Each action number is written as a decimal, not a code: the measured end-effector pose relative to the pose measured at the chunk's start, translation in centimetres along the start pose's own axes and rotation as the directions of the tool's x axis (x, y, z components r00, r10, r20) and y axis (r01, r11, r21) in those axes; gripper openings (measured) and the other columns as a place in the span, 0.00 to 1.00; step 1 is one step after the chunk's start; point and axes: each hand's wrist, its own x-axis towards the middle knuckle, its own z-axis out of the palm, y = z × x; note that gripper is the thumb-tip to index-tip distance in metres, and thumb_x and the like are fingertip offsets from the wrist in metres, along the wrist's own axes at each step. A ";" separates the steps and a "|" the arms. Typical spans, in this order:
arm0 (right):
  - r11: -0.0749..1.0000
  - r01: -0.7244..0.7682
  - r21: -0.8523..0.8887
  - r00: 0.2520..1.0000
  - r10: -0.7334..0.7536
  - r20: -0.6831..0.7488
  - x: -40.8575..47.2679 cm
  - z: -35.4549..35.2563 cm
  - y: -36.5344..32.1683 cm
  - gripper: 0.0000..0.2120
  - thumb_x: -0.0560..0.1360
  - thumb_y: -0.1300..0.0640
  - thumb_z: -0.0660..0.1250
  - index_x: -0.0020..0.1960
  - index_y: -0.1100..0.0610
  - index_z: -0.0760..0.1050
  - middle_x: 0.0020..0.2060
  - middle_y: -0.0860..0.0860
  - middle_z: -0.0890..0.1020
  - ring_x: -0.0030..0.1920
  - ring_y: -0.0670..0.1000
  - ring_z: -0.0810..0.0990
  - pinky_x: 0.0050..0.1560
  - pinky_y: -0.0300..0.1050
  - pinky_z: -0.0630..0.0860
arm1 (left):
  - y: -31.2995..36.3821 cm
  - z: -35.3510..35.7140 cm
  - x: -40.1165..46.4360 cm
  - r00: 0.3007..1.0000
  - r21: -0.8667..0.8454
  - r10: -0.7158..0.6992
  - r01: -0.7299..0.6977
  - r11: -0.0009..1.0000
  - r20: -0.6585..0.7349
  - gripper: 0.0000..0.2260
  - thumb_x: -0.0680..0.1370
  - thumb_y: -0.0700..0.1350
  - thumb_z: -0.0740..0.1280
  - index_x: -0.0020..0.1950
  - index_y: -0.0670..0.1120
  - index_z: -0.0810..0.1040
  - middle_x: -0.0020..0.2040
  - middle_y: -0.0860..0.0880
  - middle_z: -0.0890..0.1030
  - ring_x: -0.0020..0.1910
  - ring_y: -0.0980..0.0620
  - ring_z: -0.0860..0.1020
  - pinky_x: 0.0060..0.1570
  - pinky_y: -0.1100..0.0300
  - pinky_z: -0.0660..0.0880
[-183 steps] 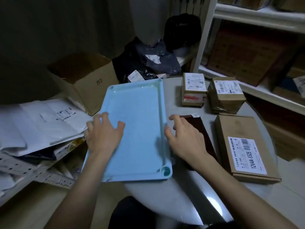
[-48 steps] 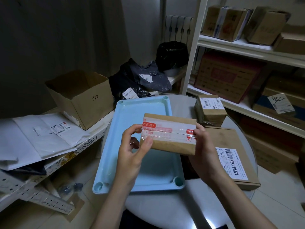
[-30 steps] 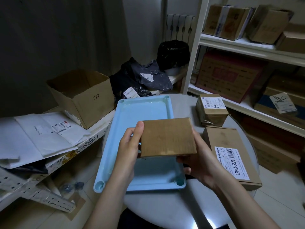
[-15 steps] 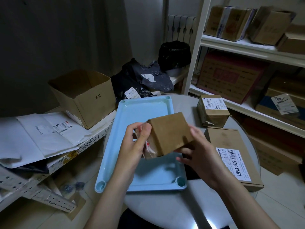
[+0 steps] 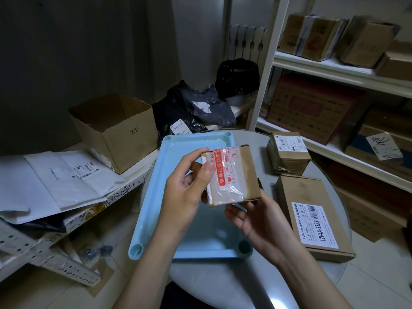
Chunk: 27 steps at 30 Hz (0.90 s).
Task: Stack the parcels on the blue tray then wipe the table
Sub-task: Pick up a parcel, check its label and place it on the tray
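A small brown parcel (image 5: 236,175) with red-printed tape hangs tilted in the air above the blue tray (image 5: 174,157). My left hand (image 5: 185,190) pinches its left edge, thumb on the taped face. Under its lower right corner my right hand (image 5: 256,219) lies palm up, fingers apart, supporting it. The tray holds nothing and lies on the round grey table (image 5: 218,284). A small labelled parcel (image 5: 287,152) stands at the table's back right. A long flat parcel (image 5: 312,215) with a barcode label lies along the right side.
An open cardboard box (image 5: 116,128) and white mailers (image 5: 55,181) sit on the low shelf to the left. Dark poly bags (image 5: 191,110) lie behind the tray. A white shelf unit (image 5: 334,70) full of boxes stands right of the table.
The parcel has been turned over in my hands since a second ago: the plain brown face then, the taped face now. It stays above the tray.
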 end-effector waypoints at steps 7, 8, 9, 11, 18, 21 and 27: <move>1.000 0.005 -0.027 1.000 -0.006 -0.027 -0.2 0.0 -0.2 0.16 0.73 0.51 0.66 0.56 0.59 0.81 0.47 0.59 0.82 0.40 0.56 0.81 0.42 0.48 0.81 | -0.1 0.0 -0.1 1.000 -0.001 -0.007 0.007 1.000 -0.003 0.13 0.75 0.50 0.67 0.59 0.52 0.79 0.44 0.53 0.82 0.40 0.57 0.83 0.33 0.60 0.77; 0.999 0.011 -0.041 1.000 -0.012 -0.029 -0.3 -0.1 -0.3 0.17 0.73 0.50 0.66 0.57 0.58 0.80 0.46 0.58 0.81 0.39 0.56 0.81 0.42 0.48 0.80 | -0.3 -0.1 0.0 1.000 -0.009 -0.021 0.021 1.000 -0.020 0.12 0.76 0.51 0.68 0.58 0.52 0.80 0.44 0.50 0.82 0.39 0.57 0.82 0.32 0.58 0.76; 0.997 0.024 -0.069 0.999 -0.026 -0.029 -0.4 -0.2 -0.4 0.19 0.73 0.48 0.66 0.58 0.58 0.80 0.46 0.58 0.80 0.38 0.55 0.80 0.41 0.48 0.78 | -0.4 -0.1 0.1 0.998 -0.022 -0.039 0.038 0.999 -0.042 0.10 0.77 0.52 0.68 0.57 0.52 0.80 0.45 0.48 0.81 0.38 0.56 0.81 0.32 0.57 0.76; 0.986 0.093 -0.138 0.995 -0.097 -0.022 -0.6 -0.3 -0.8 0.22 0.73 0.45 0.67 0.61 0.56 0.78 0.44 0.56 0.78 0.35 0.52 0.76 0.41 0.46 0.73 | -0.7 -0.4 0.3 0.992 -0.070 -0.090 0.084 0.994 -0.091 0.09 0.79 0.52 0.66 0.54 0.50 0.81 0.44 0.48 0.81 0.38 0.55 0.79 0.31 0.57 0.74; 0.813 0.424 -0.400 0.905 -0.397 0.153 -0.8 0.4 -1.8 0.23 0.73 0.52 0.67 0.67 0.50 0.72 0.52 0.50 0.81 0.54 0.51 0.81 0.50 0.42 0.78 | -2.7 -1.0 0.7 0.933 -0.138 -0.278 0.252 0.958 -0.228 0.10 0.84 0.47 0.59 0.54 0.48 0.80 0.53 0.47 0.83 0.51 0.52 0.81 0.47 0.55 0.79; 0.756 0.480 -0.446 0.877 -0.435 0.206 -0.9 1.1 -2.0 0.29 0.71 0.54 0.68 0.71 0.42 0.69 0.59 0.48 0.81 0.59 0.51 0.81 0.55 0.46 0.79 | -3.1 -0.8 0.3 0.945 -0.047 -0.250 0.246 0.968 -0.209 0.18 0.83 0.40 0.59 0.66 0.60 0.75 0.66 0.53 0.78 0.62 0.52 0.79 0.59 0.53 0.77; 0.639 0.471 -0.608 0.872 -0.441 0.211 -1.0 1.4 -2.3 0.29 0.67 0.39 0.68 0.68 0.32 0.69 0.68 0.50 0.70 0.62 0.49 0.79 0.62 0.52 0.77 | -2.1 -1.0 0.3 0.944 -0.024 -0.268 0.268 0.963 -0.193 0.17 0.81 0.37 0.58 0.54 0.55 0.83 0.51 0.53 0.86 0.55 0.51 0.82 0.61 0.52 0.76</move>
